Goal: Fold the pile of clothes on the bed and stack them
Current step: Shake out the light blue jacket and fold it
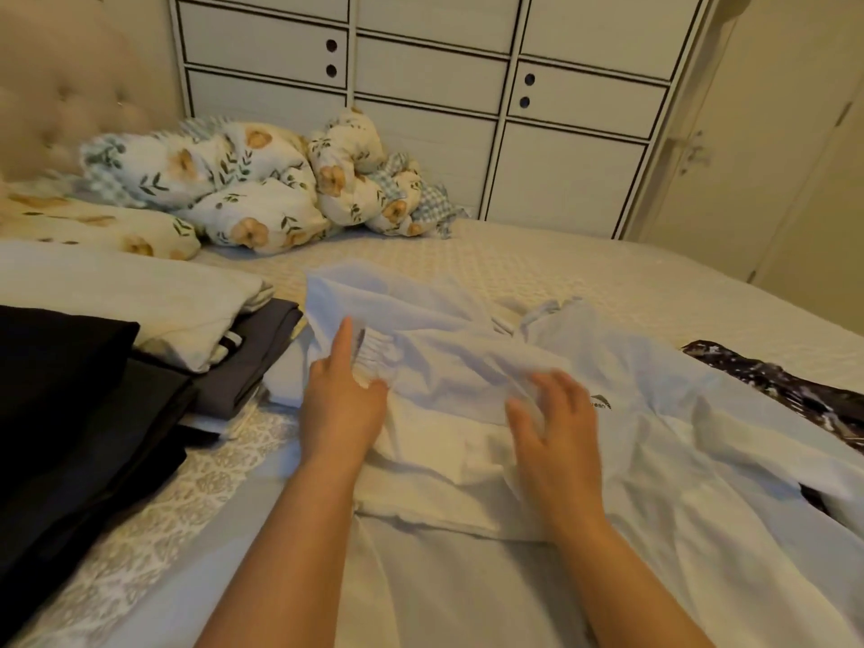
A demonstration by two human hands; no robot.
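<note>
lying spread over the bed (584, 268), a pale blue-white garment (467, 348) takes up the middle of the view, crumpled, with its long axis running roughly from the far left, where a folded-over edge sits near the stacks, toward the near right corner. a small dark logo (600, 403) shows on its cloth just right of the right hand. an elastic gathered cuff (376, 355) lies at the left hand's fingertips. under the garment a cream-coloured piece (435, 470) shows between the two forearms.

the left hand (341, 404) rests flat on the garment, index finger straight and pointing away from the person, the other fingers loosely bent against the gathered cuff; the grip is relaxed and i cannot tell that it pinches anything. the right hand (556, 441) is blurred, fingers spread and slightly curved over the cloth, holding nothing that shows.

left of the garment sit folded stacks: a grey folded piece (255, 353) with a white folded piece (154, 306) on top, and nearer the person a black folded stack (70, 404). at the right edge a dark patterned cloth (785, 390) lies partly under the garment. farther off, a bunched floral duvet (262, 184) sits by the tufted headboard (61, 95), with a white panelled wardrobe (467, 86) behind.
</note>
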